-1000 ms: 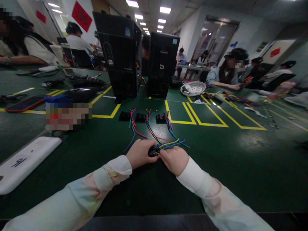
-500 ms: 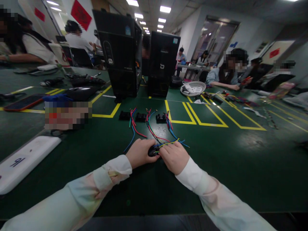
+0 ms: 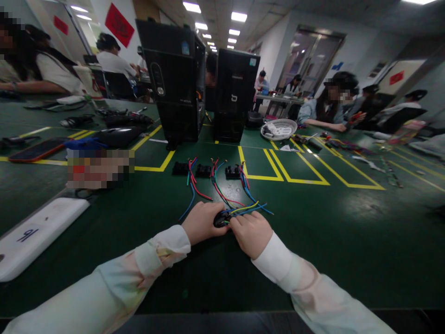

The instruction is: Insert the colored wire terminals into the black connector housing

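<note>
My left hand (image 3: 202,222) is closed around a small black plastic part (image 3: 220,219) held just above the green table. Yellow and blue wires (image 3: 247,209) run out of this part to the right, over my right hand. The fingers of my right hand (image 3: 252,233) are pinched together at the part's right side, where a short bit of green wire (image 3: 226,222) enters them. Beyond my hands sit three black parts in a row: a left one (image 3: 180,168), a middle one (image 3: 203,170) and a right one (image 3: 232,171), with red, blue and green wires (image 3: 217,185) trailing toward me.
Two black computer towers (image 3: 177,88) stand at the back of the table (image 3: 340,241). A white power strip (image 3: 41,236) lies at left, near a phone (image 3: 38,149). Yellow tape (image 3: 306,180) marks boxes on the surface. Behind it are a white basket (image 3: 279,129) and several people.
My right hand has dropped slightly, and the yellow and blue wires now lie more visibly above its fingers. My left hand keeps its hold on the black part.
</note>
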`<state>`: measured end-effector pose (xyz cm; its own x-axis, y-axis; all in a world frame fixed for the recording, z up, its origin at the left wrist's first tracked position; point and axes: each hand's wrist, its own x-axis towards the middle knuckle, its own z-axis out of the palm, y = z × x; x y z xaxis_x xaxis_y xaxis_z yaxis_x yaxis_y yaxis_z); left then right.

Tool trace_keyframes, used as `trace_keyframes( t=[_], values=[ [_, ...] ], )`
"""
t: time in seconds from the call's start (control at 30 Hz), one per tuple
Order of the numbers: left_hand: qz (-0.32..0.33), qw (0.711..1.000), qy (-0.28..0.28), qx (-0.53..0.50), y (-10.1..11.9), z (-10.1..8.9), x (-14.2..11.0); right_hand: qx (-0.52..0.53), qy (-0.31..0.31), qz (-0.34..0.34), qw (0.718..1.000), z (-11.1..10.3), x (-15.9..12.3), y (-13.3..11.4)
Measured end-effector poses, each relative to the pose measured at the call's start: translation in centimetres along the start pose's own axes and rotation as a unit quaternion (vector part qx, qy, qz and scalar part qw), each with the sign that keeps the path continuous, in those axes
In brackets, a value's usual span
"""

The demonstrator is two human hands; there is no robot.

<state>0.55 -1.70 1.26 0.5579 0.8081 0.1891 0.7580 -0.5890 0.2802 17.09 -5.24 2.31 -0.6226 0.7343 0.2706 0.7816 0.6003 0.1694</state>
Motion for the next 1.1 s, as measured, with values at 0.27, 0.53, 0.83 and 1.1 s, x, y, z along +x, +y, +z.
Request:
trace_keyframes(
  t=[0.27, 0.53, 0.83, 1.1],
  values=[
    [0.021, 1.0, 0.001, 0.008, -0.1, 0.1, 0.0, -0.022, 0.095, -0.002, 0.995, 0.0, 0.3, 0.6],
    [0.014, 1.0, -0.002, 0.012, 0.0, -0.1, 0.0, 0.024, 0.021, -0.082, 0.996, 0.3, 0.4, 1.2],
    [0.006, 1.0, -0.012, -0.001, 0.1, -0.2, 0.0, 0.1, -0.061, -0.038, 0.992, -0.7, -0.2, 1.2],
    [0.01, 1.0, -0.015, -0.004, -0.1, -0.1, 0.0, 0.058, -0.017, -0.06, 0.996, -0.4, 0.0, 1.4]
  ],
)
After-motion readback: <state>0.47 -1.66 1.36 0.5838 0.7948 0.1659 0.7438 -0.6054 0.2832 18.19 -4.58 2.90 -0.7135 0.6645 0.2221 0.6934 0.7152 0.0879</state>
